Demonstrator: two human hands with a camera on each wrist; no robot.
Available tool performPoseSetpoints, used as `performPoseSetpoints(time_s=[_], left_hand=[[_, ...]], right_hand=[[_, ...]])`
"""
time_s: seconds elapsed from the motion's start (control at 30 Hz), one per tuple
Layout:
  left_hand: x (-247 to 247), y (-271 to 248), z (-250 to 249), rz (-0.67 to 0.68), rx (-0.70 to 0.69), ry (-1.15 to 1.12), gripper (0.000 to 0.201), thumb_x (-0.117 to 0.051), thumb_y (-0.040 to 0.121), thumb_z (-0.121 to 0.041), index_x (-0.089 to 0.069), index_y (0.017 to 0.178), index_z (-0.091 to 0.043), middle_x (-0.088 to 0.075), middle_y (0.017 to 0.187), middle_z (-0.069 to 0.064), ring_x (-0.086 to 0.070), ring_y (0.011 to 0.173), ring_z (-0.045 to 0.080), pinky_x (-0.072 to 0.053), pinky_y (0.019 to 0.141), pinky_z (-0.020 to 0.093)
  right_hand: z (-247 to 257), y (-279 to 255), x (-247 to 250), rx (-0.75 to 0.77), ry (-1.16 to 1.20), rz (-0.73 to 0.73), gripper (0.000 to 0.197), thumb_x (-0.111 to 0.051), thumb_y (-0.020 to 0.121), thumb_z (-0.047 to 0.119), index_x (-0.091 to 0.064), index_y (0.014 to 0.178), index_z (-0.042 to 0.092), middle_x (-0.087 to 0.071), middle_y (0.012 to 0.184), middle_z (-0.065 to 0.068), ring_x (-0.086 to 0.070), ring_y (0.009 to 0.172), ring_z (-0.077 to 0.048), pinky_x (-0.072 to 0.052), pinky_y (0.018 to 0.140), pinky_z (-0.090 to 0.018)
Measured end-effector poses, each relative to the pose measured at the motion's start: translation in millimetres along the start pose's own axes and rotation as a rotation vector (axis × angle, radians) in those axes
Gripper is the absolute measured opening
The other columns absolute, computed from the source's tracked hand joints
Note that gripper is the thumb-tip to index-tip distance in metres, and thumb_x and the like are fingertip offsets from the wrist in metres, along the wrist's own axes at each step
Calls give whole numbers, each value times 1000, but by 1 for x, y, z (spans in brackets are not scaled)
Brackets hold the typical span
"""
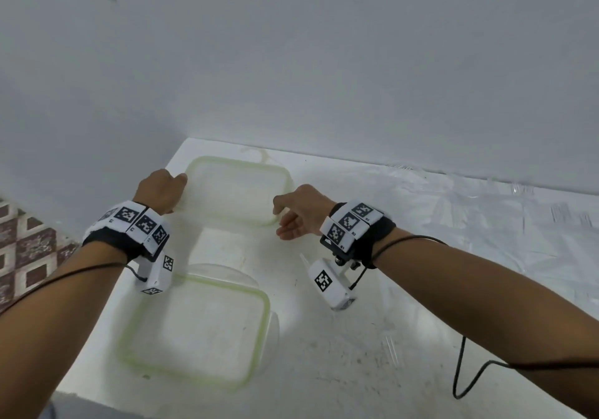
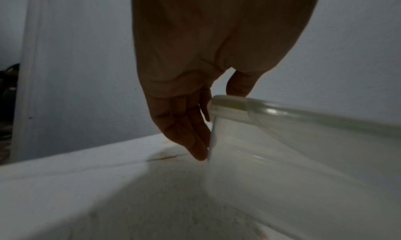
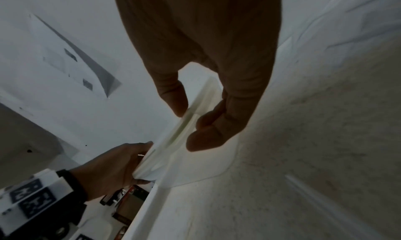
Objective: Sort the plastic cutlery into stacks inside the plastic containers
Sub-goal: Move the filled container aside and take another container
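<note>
Two clear plastic containers with pale green rims stood on a white table [image 1: 324,337], which abutted a pale wall [image 1: 324,62]. The far container [image 1: 238,191] served as landmark. It lay close to the wall, its long axis running roughly parallel to the wall's base and its opening facing up. The near container [image 1: 197,331] lay well apart from it toward the person, its long axis running about the same way, opening up.

The left hand [image 1: 162,191] gripped the far container at its left end: the thumb [image 2: 238,84] lay over the rim while the fingers [image 2: 184,129] lay down the outer wall, their tips reaching the table. The right hand [image 1: 301,211] grasped its right end, thumb [image 3: 173,96] and curled fingers [image 3: 208,135] pinching the rim between them. Both forearms crossed the table on either side of the near container; the left wrist's camera housing [image 1: 155,276] overlapped that container's far left corner in the head view.

To the right of the far container, a sheet of clear crinkled plastic film [image 1: 486,211] covered the table along the wall. Clear plastic cutlery [image 1: 565,216] lay on the film far to the right; its pieces were too faint to tell apart. A further clear piece [image 1: 390,349] lay on the bare table right of the near container, its kind indistinct. A black cable [image 1: 460,366] hung from the right forearm. Patterned floor tiles [image 1: 22,250] showed left of the table.
</note>
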State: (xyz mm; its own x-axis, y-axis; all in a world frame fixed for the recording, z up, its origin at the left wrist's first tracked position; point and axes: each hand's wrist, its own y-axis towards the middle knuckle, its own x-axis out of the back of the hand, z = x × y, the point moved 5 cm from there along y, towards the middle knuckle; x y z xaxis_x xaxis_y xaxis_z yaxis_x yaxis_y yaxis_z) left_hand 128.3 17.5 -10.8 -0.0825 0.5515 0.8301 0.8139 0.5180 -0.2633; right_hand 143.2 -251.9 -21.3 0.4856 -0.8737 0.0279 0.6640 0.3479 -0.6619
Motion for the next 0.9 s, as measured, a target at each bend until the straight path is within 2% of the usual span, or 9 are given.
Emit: performPoseSetpoints(time_s=[0.07, 0.13, 0.2, 0.23, 0.43, 0.57, 0.7, 0.8, 0.9], left_hand=[[-3, 1, -1, 46, -3, -14, 41, -36, 99, -34, -53, 107, 2, -59, 106, 18, -59, 79, 31, -45, 54, 29], [-8, 2, -9, 90, -48, -30, 45, -29, 102, -33, -52, 110, 4, -57, 113, 24, -58, 94, 37, -48, 73, 36], [-12, 3, -16, 108, -74, -35, 47, -23, 104, -25, -52, 115, 11, -53, 121, 31, -52, 110, 40, -38, 91, 40], [-14, 6, -18, 99, -82, -34, 47, -23, 104, -22, -52, 117, 13, -52, 123, 33, -50, 114, 41, -36, 94, 40], [-17, 20, -17, 99, -58, -76, 43, -31, 103, -18, -49, 122, 16, -49, 127, 35, -48, 116, 43, -36, 93, 40], [-16, 26, -20, 85, -33, -123, 41, -33, 102, -16, -46, 123, 16, -48, 126, 35, -48, 102, 38, -33, 82, 36], [-14, 33, -17, 82, 33, -187, 49, -37, 101, -24, -36, 135, 12, -44, 136, 31, -45, 122, 44, -37, 103, 47], [-14, 37, -16, 89, 52, -176, 54, -35, 101, -30, -31, 137, 10, -42, 138, 30, -44, 124, 43, -34, 102, 45], [-18, 41, -17, 86, 42, -165, 51, -32, 103, -26, -30, 136, 12, -40, 138, 30, -41, 126, 42, -32, 102, 43]], right_hand=[[0, -4, 1, -6, -10, -6, 31, -61, 86, 7, -47, 112, -4, -53, 80, -21, -60, 58, -33, -58, 59, -41], [1, -3, 4, 5, -16, -37, 46, -63, 92, 20, -39, 124, -2, -55, 82, -23, -61, 60, -33, -57, 57, -41], [3, -2, 3, 23, -52, -62, 46, -59, 95, 27, -39, 125, -2, -56, 82, -23, -61, 59, -33, -58, 55, -40], [3, -2, 2, 36, -68, -76, 44, -57, 97, 28, -41, 124, -2, -56, 81, -22, -60, 58, -32, -58, 53, -39], [1, 9, 1, 55, -55, -128, 42, -56, 98, 23, -44, 124, -7, -53, 76, -20, -58, 54, -26, -55, 46, -31], [2, 12, 2, 18, -23, -90, 34, -53, 99, 23, -46, 116, -6, -51, 77, -18, -57, 58, -27, -54, 54, -34], [2, 16, 3, -2, 66, -43, 25, -52, 100, 22, -46, 100, -2, -47, 76, -16, -55, 59, -29, -51, 55, -35], [2, 19, 4, 1, 109, -21, 26, -53, 99, 22, -46, 87, 1, -48, 74, -16, -55, 59, -29, -51, 54, -35], [1, 21, 7, 14, 135, -13, 26, -56, 98, 23, -46, 87, 1, -49, 72, -16, -56, 58, -29, -52, 55, -36]])
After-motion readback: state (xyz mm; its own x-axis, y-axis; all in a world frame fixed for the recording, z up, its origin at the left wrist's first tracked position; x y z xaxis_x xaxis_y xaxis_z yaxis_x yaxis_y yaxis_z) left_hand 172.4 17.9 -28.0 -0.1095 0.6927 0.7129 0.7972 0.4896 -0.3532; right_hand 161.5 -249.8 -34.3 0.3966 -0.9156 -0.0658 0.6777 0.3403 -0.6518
